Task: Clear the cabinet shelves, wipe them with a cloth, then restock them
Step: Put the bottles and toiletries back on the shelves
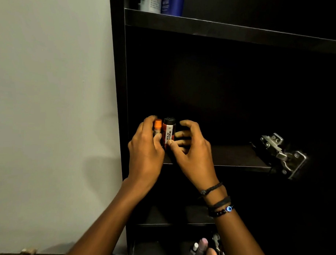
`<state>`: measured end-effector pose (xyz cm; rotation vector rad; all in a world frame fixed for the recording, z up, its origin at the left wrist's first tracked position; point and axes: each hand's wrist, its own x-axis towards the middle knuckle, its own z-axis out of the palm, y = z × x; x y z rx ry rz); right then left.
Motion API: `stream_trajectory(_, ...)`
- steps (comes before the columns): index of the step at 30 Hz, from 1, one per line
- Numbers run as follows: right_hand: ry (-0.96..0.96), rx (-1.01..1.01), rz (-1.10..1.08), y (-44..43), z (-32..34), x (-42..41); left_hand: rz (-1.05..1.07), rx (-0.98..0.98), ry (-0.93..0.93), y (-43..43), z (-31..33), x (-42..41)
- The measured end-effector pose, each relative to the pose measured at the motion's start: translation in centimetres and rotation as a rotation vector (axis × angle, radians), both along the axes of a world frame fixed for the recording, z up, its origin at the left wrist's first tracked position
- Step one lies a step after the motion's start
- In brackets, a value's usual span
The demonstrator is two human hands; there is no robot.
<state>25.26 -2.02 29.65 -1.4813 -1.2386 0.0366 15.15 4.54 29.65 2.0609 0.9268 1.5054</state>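
Note:
Two small containers stand at the left end of the middle shelf of a dark cabinet. My left hand is wrapped around an orange-capped bottle. Right beside it stands a red spray can with a black cap and a white label. My right hand holds that can, thumb on its front and fingers curled behind it. No cloth is in view.
A white bottle and a blue bottle stand on the upper shelf. A metal door hinge juts out at the right. Small items lie on a lower shelf. A pale wall runs along the left.

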Motion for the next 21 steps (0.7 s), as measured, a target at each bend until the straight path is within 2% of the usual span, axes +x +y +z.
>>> stream_trajectory(5, -0.007, 0.003, -0.041, 0.7, -0.5, 0.2, -0.015, -0.067, -0.011, 0.3, -1.3, 0.3)
stream_trajectory(21, -0.083, -0.021, -0.197, 2.6, -1.4, 0.4, 0.010, -0.023, -0.047, 0.4, -1.3, 0.7)
